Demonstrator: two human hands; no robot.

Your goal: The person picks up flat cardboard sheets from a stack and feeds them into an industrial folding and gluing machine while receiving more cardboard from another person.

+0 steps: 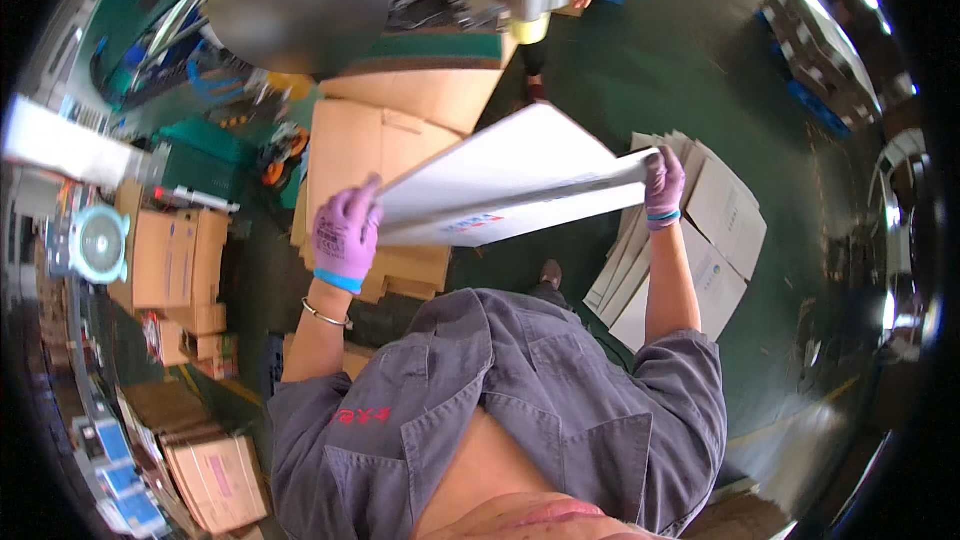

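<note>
A white cardboard carton point(500, 165), folded flat or nearly so, hangs tilted in front of my chest between both hands. Coloured print and a grey band run along its near side. My left hand point(348, 230), in a purple glove with a blue cuff, is closed on the left end. At the right end my gloved right hand point(664, 183) grips the corner, fingers wrapped round it. Beneath and beyond the carton lies a stack of brown cardboard sheets point(345, 140), partly covered by it. Flattened white cartons point(728, 212) lie fanned in a pile beside my right forearm.
A machine with a green edge point(430, 48) stands ahead, partly behind a blurred round patch. Another person's hand point(583, 0) shows near it. Brown boxes point(165, 260) and a round pale-blue fan point(100, 243) are at left. A loaded pallet point(820, 50) stands far right.
</note>
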